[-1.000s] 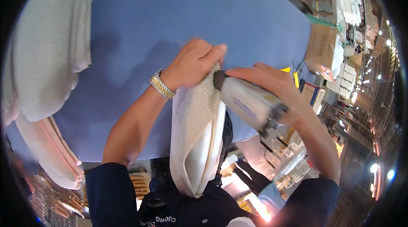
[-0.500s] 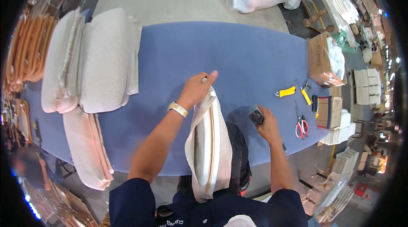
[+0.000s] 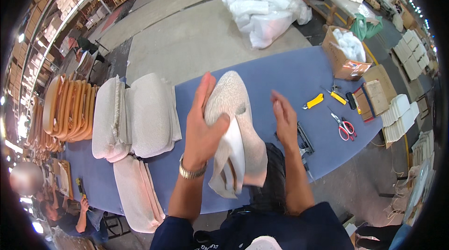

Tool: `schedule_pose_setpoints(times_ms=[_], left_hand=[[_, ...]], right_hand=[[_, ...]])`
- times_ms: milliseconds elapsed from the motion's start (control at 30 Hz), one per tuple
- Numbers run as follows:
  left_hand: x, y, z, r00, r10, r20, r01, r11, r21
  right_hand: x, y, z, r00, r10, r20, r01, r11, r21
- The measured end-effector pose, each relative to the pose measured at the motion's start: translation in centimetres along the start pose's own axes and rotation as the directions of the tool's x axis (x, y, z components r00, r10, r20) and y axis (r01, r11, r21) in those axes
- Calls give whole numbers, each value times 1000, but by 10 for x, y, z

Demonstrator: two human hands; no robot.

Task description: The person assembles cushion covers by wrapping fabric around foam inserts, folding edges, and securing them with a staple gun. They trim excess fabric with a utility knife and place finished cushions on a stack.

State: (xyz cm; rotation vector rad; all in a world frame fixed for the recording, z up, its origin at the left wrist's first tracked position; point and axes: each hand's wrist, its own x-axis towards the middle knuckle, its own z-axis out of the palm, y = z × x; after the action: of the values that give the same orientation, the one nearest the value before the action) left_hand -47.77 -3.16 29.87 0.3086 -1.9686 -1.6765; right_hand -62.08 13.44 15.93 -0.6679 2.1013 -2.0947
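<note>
In front of me my left hand (image 3: 203,119) grips a narrow pad (image 3: 234,95), thumb on its face and fingers along the left edge. Speckled beige fabric wraps the rounded top of the pad. Lower down the fabric hangs loose, and white padding and a thin brownish strip show between its flaps. To the right of the pad, my right hand (image 3: 284,116) is open, holding nothing, fingers stretched upward. A black, stapler-like tool (image 3: 305,138) lies on the blue tabletop beside my right wrist, partly hidden by it.
Beige fabric-covered pads (image 3: 152,114) lie stacked at left, near curved wooden frames (image 3: 70,105). On the right are a yellow-handled cutter (image 3: 313,101), red-handled scissors (image 3: 345,128) and a carton (image 3: 343,56) of white stuffing. A co-worker (image 3: 75,212) is at lower left.
My right hand has let go of the black tool, which now lies on the table. My left hand has shifted from the pad's tip to its side, and the pad is raised and turned.
</note>
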Motion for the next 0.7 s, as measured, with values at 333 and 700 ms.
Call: schedule_pose_setpoints(times_ms=[333,700], left_hand=[[-83,-26,25,997,68,-21,-63,984,167],[-80,-34,-38,996,82,-23,-75,977,201]], right_hand=[[35,-86,59,952,-31,305,3,996,91],[32,-92,73,512,-711,482,812,584,-2]])
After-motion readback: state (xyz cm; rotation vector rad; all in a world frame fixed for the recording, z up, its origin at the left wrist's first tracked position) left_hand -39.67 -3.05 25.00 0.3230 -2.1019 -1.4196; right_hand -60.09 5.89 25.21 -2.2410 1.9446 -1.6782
